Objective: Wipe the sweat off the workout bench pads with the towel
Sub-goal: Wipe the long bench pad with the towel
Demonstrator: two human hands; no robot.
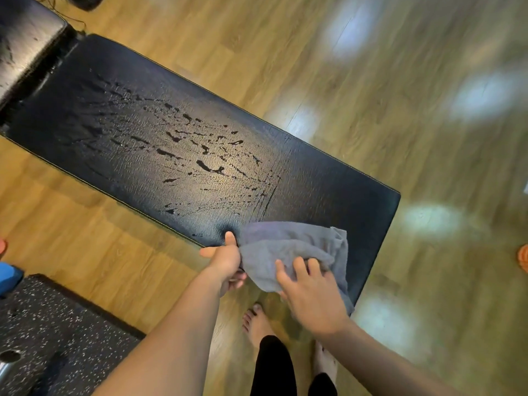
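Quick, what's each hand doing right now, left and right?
Left hand: fingers curled, gripping one end of the grey towel.
Right hand: open, fingers spread, pressing the towel onto the bench pad.

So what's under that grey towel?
The near end of the black bench pad lies under the grey towel. The right hand presses on the towel; the left hand grips its edge. Whether sweat remains beneath is hidden.

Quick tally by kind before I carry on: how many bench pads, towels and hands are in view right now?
Bench pads: 2, the long pad and the smaller pad
Towels: 1, the grey towel
Hands: 2, the left hand and the right hand
Total: 5
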